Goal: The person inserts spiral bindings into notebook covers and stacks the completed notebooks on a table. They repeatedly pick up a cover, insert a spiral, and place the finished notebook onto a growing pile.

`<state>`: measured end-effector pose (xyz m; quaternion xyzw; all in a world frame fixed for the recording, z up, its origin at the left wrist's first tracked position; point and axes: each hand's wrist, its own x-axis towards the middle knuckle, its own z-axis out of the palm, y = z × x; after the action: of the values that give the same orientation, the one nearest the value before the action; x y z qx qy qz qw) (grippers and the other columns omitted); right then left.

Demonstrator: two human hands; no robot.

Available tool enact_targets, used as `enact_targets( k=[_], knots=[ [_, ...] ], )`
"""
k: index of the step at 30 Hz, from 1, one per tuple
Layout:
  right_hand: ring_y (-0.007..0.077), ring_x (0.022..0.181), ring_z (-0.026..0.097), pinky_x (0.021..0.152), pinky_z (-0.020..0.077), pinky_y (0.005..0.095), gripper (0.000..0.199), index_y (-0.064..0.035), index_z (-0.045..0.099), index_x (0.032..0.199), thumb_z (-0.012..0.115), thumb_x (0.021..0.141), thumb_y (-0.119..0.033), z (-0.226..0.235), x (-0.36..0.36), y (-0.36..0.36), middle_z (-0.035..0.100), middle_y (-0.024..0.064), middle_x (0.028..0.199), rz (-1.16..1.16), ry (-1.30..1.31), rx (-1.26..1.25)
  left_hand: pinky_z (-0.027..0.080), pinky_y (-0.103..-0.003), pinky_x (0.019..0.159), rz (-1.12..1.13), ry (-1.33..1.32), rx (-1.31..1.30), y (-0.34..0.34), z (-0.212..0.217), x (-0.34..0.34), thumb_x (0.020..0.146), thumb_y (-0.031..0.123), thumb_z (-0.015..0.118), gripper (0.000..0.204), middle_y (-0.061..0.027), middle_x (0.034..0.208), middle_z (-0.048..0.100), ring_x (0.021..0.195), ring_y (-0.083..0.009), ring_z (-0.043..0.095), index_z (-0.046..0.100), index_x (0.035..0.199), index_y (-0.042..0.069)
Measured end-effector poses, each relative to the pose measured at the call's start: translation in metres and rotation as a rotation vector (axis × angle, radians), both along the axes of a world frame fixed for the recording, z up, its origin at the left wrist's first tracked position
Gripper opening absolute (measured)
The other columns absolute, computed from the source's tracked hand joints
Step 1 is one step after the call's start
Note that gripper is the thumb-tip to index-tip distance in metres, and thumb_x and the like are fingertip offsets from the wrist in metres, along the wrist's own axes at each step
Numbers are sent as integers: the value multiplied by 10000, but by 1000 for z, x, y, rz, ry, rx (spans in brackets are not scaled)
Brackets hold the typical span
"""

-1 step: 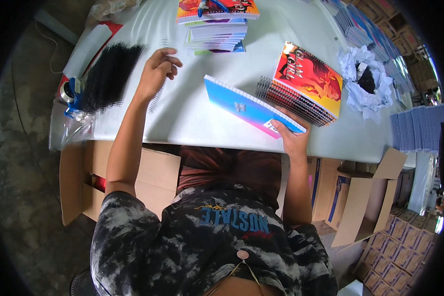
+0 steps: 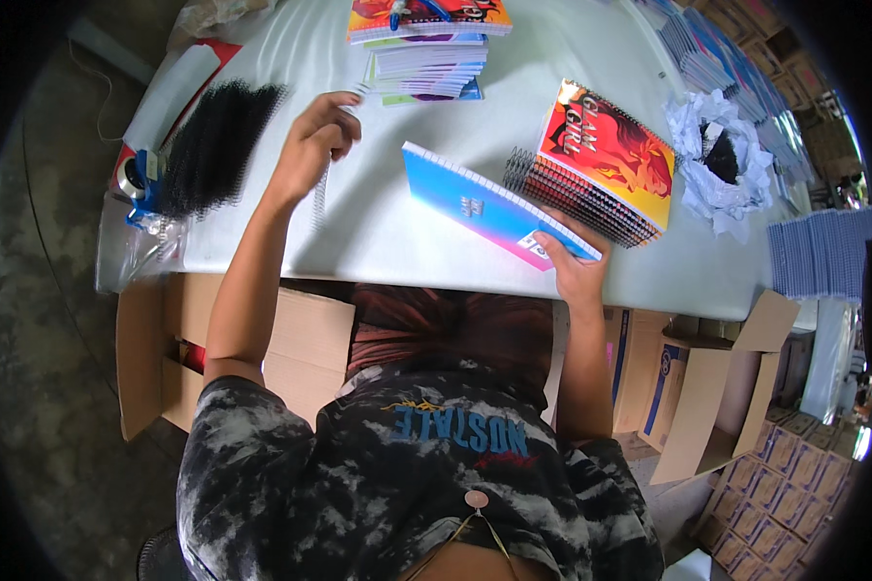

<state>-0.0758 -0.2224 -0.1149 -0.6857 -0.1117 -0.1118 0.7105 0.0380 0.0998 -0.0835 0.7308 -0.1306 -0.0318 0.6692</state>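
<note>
My left hand (image 2: 322, 136) is curled round a thin spiral binding coil (image 2: 320, 201). One end of the coil rises past my fingers toward the far stack, and the other hangs below the hand. My right hand (image 2: 579, 266) grips the lower right corner of a blue and pink notebook (image 2: 475, 205), thumb on its cover. This notebook is tilted, with a row of punched holes along its upper edge, and no coil shows in them. Just behind it, a pile of spiral-bound notebooks (image 2: 615, 160) with red and yellow covers sits on the table.
A heap of black coils (image 2: 218, 145) lies at the left, beside a blue tape dispenser (image 2: 143, 184). At the far side, blue-handled pliers (image 2: 419, 12) rest on a notebook stack (image 2: 431, 68). Crumpled wrapping (image 2: 693, 145) holds dark coils at the right. Open cartons (image 2: 310, 339) stand below the table (image 2: 436, 271).
My left hand has shifted slightly to the right with the coil, whose upper end now leans toward the far stack. My right hand and the notebook have barely moved.
</note>
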Motion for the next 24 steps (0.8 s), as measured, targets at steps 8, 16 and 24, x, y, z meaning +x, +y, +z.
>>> enact_targets(
  k=[8, 16, 24],
  knots=[
    [131, 857, 615, 781, 487, 254, 229, 59, 635, 1021, 619, 793, 69, 2, 2, 3, 661, 133, 992, -15, -70, -47, 276, -196, 553, -120, -123, 411, -28, 24, -39, 958, 377, 429, 398, 47, 622, 385, 591, -49, 294, 556, 806, 31],
    [168, 909, 626, 824, 484, 270, 227, 57, 640, 1014, 619, 788, 69, 1, 9, -6, 650, 167, 1028, 58, -105, -92, 363, -192, 599, -275, 103, 359, -27, 57, -14, 924, 323, 520, 300, -1, 818, 556, 694, -47, 455, 589, 849, 42],
    [105, 805, 599, 737, 475, 223, 250, 48, 628, 1058, 619, 809, 25, -4, 8, -2, 669, 119, 973, 29, -28, -107, 399, -351, 862, -466, -449, 1024, -33, 93, -11, 815, 163, 645, 279, -89, 1082, 602, 926, -251, 558, 588, 1066, 58]
  ],
)
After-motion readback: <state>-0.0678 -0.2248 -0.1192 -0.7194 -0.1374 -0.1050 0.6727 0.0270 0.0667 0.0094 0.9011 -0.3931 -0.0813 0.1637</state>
